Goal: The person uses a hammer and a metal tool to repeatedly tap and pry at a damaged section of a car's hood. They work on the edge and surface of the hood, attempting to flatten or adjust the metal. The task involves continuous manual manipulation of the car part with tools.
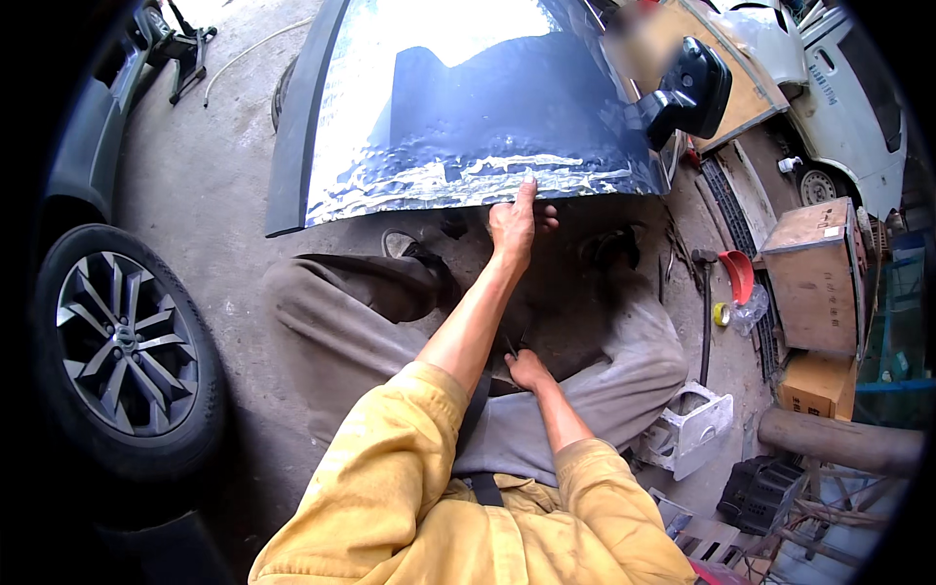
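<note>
A dark blue car door [526, 117] lies flat in front of me, its near edge rough with creases and whitish ragged streaks. My left hand [514, 229] is at that edge, thumb pressed on top of the panel and fingers curled below it. Lower down, between my knees, my right hand [528, 370] is closed around a thin dark thing, mostly hidden by the fingers. A black side mirror [694, 90] sticks out from the door's right side.
A wheel with a spoked rim [125, 336] stands on the left beside a grey car [93, 127]. To the right are a hammer [706, 312], a red curved piece [738, 275], a roll of yellow tape [721, 313], a wooden box [809, 278] and a white plastic stool [687, 429].
</note>
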### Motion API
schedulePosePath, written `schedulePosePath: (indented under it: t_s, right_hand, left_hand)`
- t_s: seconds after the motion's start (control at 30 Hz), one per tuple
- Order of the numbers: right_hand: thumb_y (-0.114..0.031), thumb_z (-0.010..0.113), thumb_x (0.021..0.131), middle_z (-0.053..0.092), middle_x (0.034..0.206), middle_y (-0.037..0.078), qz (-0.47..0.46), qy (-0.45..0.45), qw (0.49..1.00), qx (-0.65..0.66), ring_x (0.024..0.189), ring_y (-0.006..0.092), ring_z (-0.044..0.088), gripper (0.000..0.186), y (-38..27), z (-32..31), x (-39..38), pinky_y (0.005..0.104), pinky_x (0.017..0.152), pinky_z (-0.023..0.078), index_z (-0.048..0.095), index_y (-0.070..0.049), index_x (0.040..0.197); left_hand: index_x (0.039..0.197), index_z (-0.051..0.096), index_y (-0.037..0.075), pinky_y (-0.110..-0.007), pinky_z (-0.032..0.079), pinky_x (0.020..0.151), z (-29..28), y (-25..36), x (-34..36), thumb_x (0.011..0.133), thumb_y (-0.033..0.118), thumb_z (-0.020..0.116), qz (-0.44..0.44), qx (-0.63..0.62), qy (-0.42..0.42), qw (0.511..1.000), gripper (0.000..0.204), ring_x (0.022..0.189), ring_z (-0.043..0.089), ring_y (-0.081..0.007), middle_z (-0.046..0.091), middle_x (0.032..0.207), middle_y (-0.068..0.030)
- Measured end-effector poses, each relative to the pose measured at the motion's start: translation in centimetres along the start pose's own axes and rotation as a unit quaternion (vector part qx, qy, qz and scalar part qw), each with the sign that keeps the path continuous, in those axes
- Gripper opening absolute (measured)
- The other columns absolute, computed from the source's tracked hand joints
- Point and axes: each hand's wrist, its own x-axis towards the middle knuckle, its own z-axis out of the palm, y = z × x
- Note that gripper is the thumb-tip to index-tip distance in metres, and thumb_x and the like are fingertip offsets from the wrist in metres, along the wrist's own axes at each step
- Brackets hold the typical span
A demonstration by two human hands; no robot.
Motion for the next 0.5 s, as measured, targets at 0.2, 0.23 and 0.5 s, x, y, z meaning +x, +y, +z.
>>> schedulePosePath:
  t_s: [0.2, 0.23, 0.5]
  right_hand:
    - [-0.036, 0.049, 0.091, 0.055, 0.116, 0.031, 0.02, -0.013, 1.0, -0.002, 0.113, 0.04, 0.052, 0.05, -0.19, -0.01, 0.3, 0.0434, 0.095, 0.041, 0.056, 0.01, 0.111]
    - [-0.036, 0.049, 0.091, 0.054, 0.117, 0.031, 0.024, -0.013, 1.0, -0.001, 0.113, 0.0398, 0.052, 0.05, -0.2, -0.03, 0.18, 0.0434, 0.095, 0.041, 0.056, 0.009, 0.112]
    - [-0.035, 0.049, 0.092, 0.055, 0.115, 0.03, 0.011, -0.005, 1.0, -0.008, 0.112, 0.0402, 0.052, 0.049, -0.07, 0.24, 0.55, 0.0436, 0.095, 0.042, 0.058, 0.009, 0.11]
  left_hand:
    - [0.078, 0.061, 0.0, -0.027, 0.046, 0.045, 0.67, -0.51, 0.01, 0.088, 0.036, 0.061, 0.032, -0.037, 0.034, 0.998, 0.038, 0.047, 0.058, -0.0178, 0.063, 0.064, -0.0117]
    - [0.078, 0.061, 0.0, -0.027, 0.046, 0.045, 0.62, -0.59, -0.04, 0.088, 0.036, 0.061, 0.032, -0.034, 0.034, 0.998, 0.038, 0.047, 0.058, -0.0178, 0.063, 0.064, -0.0116]
    - [0.076, 0.061, -0.001, -0.027, 0.048, 0.045, 0.58, -0.23, -0.18, 0.088, 0.037, 0.061, 0.024, -0.018, 0.035, 0.999, 0.039, 0.047, 0.057, -0.0176, 0.063, 0.063, -0.0115]
